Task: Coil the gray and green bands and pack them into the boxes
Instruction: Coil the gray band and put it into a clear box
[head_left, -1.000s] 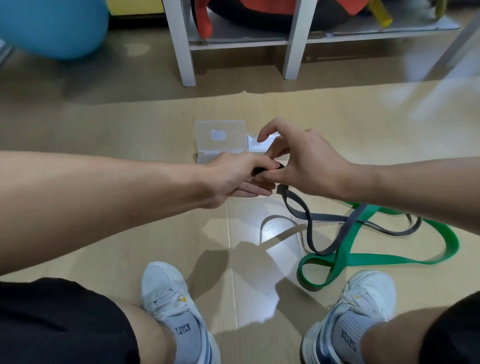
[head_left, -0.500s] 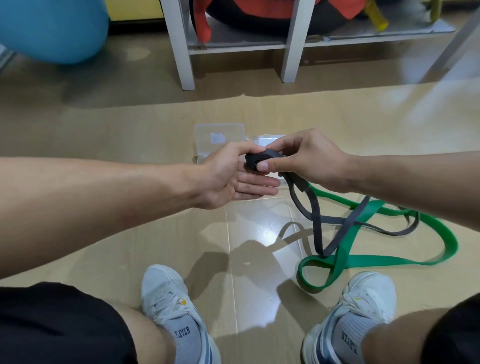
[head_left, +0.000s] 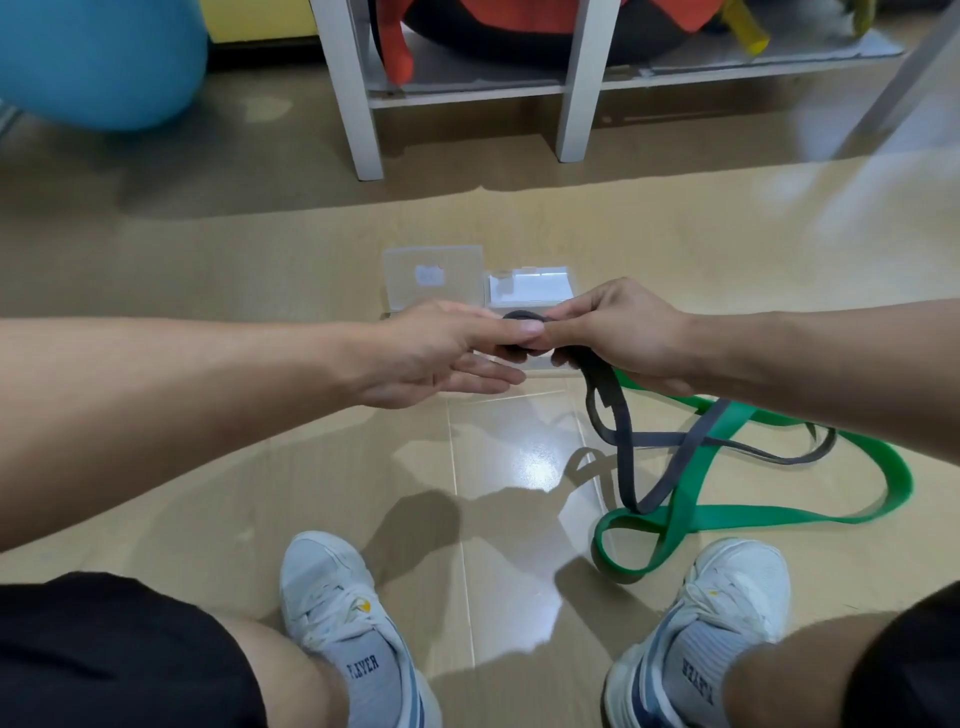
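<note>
- Both hands meet over the middle of the floor: left hand (head_left: 441, 348) comes in from nine o'clock, thumb on top of a small gray coil (head_left: 522, 317), pinching it, while the other fingers (head_left: 483, 376) lie straight beneath.
- Right hand (head_left: 623, 332) reaches in from three o'clock, fingers curled round the same coil and pinching it against the left thumb.
- From that coil the gray band (head_left: 621, 441) drops off the right hand toward six o'clock, loops on the floor, and trails out toward three o'clock.
- Green band (head_left: 691, 519) lies loose on the floor at about four o'clock from the hands, crossing the gray one and curling just ahead of the right shoe (head_left: 727, 597).
- Two clear boxes (head_left: 431, 275) sit at twelve o'clock, just beyond the hands, side by side; the left one stands with its lid up.
- Left shoe (head_left: 332, 592) sits at six o'clock.
- White shelf legs (head_left: 348, 88) rise at twelve o'clock, far back; a blue ball (head_left: 98, 57) sits at ten o'clock.
</note>
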